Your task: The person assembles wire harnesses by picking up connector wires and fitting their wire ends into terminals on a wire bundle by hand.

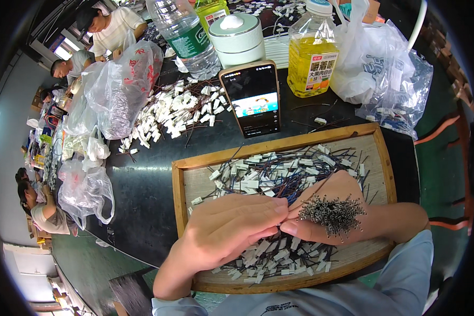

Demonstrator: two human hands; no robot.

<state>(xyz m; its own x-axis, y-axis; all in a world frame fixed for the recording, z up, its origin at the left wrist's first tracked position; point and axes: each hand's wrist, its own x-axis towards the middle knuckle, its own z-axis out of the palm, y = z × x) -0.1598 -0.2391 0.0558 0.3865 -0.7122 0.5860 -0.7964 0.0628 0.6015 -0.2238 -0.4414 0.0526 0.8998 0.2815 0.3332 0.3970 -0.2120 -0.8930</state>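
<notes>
Holding wire bundle [333, 215] end-on, tips facing camera | right hand [347, 210] grip clasping it | left hand [231, 229] fingertips pressed together

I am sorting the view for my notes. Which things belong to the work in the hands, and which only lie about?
In the work:
left hand
right hand with bundle of small tubes
wooden tray
wires with white connectors

Lying about:
phone
yellow drink bottle
water bottle
plastic bags
loose connector pile on the table

The left hand [231, 226] lies palm-down, fingers extended rightward, its fingertips meeting the right hand [332, 210], which is turned palm-up and cupped.
</notes>
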